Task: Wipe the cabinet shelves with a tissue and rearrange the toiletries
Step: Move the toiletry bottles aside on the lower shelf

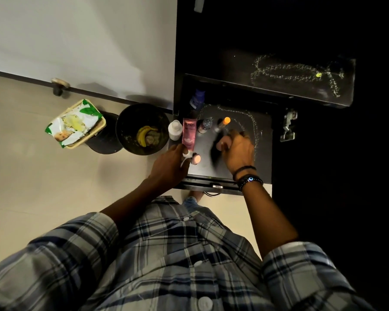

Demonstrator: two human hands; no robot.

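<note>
Head view, looking down into an open dark cabinet.

**Holds.** The left hand (172, 163) grips the near end of a pink tube (189, 133) at the left edge of the lower shelf (264, 158). I judge it is being kept off the surface being worked. A white scrap (185, 157) shows between the fingers. It may be the tissue, but I cannot confirm this. The right hand (239, 151) is curled round a pinkish object (222, 144) at mid-shelf. Motion blur prevents identification.

**Toiletries.**
- A white bottle (175, 130), a small clear bottle (205, 125) and an orange-capped bottle (224, 122) stand in a row with the tube. This probably frees the right half of the shelf.
- A blue bottle (197, 99) stands further back.
- A round pink cap (196, 158) lies beside the left hand.

**Surface.** A pale residue line (252, 118) loops across the lower shelf. Similar marks cover the upper shelf (279, 63). Wiping appears unfinished.

**Room.**
- A metal hinge (289, 126) is at the right of the frame.
- On the pale tiled floor (43, 187) at left stands a waste bin (130, 115) holding a banana peel (143, 135).
- Next to the bin is a basket (100, 129) holding a wipes pack (74, 122).
</note>
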